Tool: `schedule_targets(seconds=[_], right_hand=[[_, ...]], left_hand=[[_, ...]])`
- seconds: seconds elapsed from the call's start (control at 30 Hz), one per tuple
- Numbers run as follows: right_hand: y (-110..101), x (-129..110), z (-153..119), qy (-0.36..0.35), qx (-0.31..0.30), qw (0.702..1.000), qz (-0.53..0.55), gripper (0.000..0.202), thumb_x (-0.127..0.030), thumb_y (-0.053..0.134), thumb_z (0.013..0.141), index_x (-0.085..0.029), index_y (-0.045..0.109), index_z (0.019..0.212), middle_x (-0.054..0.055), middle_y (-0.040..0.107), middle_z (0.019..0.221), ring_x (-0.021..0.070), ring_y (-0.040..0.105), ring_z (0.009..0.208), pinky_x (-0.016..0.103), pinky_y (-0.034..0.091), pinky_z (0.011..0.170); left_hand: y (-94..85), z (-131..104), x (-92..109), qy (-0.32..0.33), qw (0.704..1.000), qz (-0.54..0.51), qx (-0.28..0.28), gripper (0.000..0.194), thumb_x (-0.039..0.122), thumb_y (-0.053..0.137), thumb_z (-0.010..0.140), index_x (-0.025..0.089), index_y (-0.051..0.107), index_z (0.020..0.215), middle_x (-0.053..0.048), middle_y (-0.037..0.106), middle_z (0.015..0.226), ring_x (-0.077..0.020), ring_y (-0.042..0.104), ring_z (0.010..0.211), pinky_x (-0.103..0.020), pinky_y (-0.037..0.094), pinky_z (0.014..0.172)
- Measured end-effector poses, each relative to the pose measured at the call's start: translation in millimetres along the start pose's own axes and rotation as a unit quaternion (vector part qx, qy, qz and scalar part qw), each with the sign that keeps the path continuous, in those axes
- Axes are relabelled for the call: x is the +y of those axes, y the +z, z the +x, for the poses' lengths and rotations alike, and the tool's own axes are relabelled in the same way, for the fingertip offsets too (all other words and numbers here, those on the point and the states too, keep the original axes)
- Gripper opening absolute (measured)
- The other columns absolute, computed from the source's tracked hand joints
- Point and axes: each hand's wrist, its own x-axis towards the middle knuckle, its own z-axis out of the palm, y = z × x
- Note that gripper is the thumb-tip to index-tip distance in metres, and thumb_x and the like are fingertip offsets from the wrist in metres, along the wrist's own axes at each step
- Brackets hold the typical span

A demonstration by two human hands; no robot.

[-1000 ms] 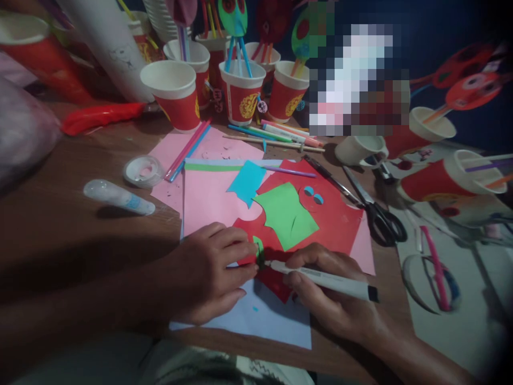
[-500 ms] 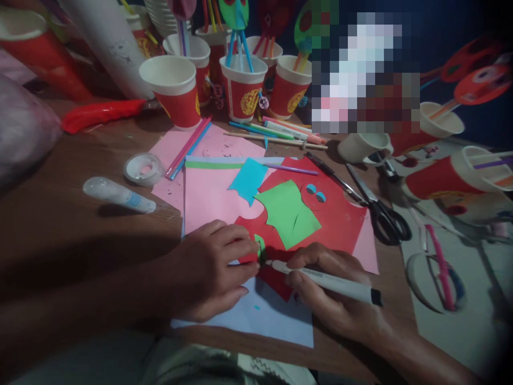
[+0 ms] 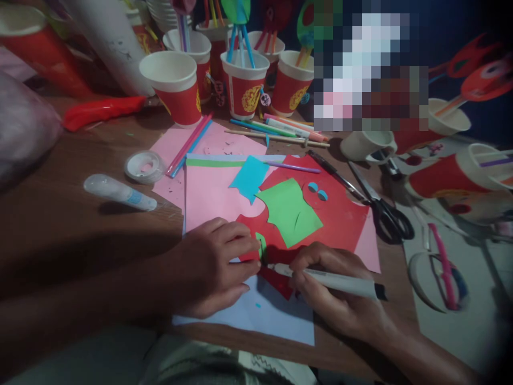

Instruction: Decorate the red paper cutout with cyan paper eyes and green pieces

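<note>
My right hand [image 3: 336,283] grips a white marker [image 3: 344,284] with a dark end cap, its tip pointing left and down. That tip meets the edge of a small green paper piece [image 3: 261,247] bearing a dark line. My left hand [image 3: 220,267] lies with fingers stretched out, fingertips pressing on the green piece and partly covering it. Beneath is a cut red paper sheet [image 3: 348,224], over pink paper [image 3: 212,192] and a pale sheet [image 3: 288,321]. A larger green paper [image 3: 294,214] and a blue scrap [image 3: 250,176] rest above my hands.
Black-handled scissors [image 3: 390,219] lie right of the papers, near a pen [image 3: 336,174]. A tape roll [image 3: 143,166] and glue bottle [image 3: 120,192] sit left. Red paper cups [image 3: 174,91], several markers [image 3: 288,128] and a white mug [image 3: 363,145] stand or lie behind.
The view has shifted slightly. The marker tip has moved a little down and right along the green piece's edge. My left hand stays in place on the paper.
</note>
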Motion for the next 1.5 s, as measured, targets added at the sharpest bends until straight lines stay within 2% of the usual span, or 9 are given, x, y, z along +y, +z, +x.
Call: schedule_targets(seconds=[0.17, 0.4, 0.87, 1.23, 1.5], right_hand=[[0.8, -2.2, 1.8, 0.003, 0.018, 1.000, -0.006, 0.011, -0.011, 0.056, 0.080, -0.021, 0.055, 0.076, -0.006, 0.058, 0.059, 0.0063, 0.050, 0.047, 0.016, 0.038, 0.045], [0.9, 1.8, -1.0, 0.097, 0.028, 0.994, 0.047, 0.009, -0.021, 0.053, 0.086, -0.020, 0.055, 0.077, -0.003, 0.059, 0.056, 0.0097, 0.051, 0.044, 0.019, 0.037, 0.039], [1.1, -2.2, -0.2, 0.034, 0.009, 0.999, -0.004, 0.010, -0.016, 0.053, 0.083, -0.020, 0.055, 0.075, -0.004, 0.057, 0.058, 0.0086, 0.051, 0.048, 0.019, 0.038, 0.044], [1.9, -2.2, 0.3, 0.064, 0.023, 0.998, 0.007, 0.010, -0.020, 0.054, 0.084, -0.020, 0.057, 0.075, -0.002, 0.061, 0.059, 0.0105, 0.055, 0.049, 0.019, 0.041, 0.043], [2.4, -3.9, 1.5, 0.050, 0.021, 0.998, 0.008, 0.011, -0.016, 0.054, 0.082, -0.020, 0.056, 0.072, -0.003, 0.060, 0.057, 0.0094, 0.054, 0.047, 0.018, 0.041, 0.043]], left_hand=[[0.3, -0.8, -0.6, 0.002, 1.000, 0.004, -0.004, 0.020, 0.025, 0.052, 0.084, 0.018, 0.063, 0.099, -0.006, 0.061, 0.110, -0.0261, 0.049, 0.102, -0.042, 0.039, 0.084], [-0.9, 0.0, -0.7, 0.004, 1.000, 0.012, 0.002, 0.019, 0.024, 0.052, 0.084, 0.020, 0.063, 0.099, -0.005, 0.061, 0.110, -0.0251, 0.050, 0.102, -0.041, 0.039, 0.084], [-1.8, 0.5, -0.9, 0.000, 1.000, 0.013, -0.012, 0.019, 0.025, 0.052, 0.085, 0.019, 0.064, 0.098, -0.007, 0.061, 0.110, -0.0257, 0.049, 0.102, -0.041, 0.040, 0.084], [-1.2, 0.4, -1.4, 0.001, 1.000, 0.010, -0.009, 0.019, 0.024, 0.052, 0.085, 0.019, 0.065, 0.098, -0.007, 0.062, 0.109, -0.0252, 0.049, 0.101, -0.042, 0.040, 0.082], [-2.0, 0.7, -1.2, 0.002, 1.000, 0.017, -0.011, 0.019, 0.025, 0.052, 0.085, 0.019, 0.065, 0.098, -0.007, 0.062, 0.109, -0.0251, 0.049, 0.101, -0.042, 0.041, 0.083]])
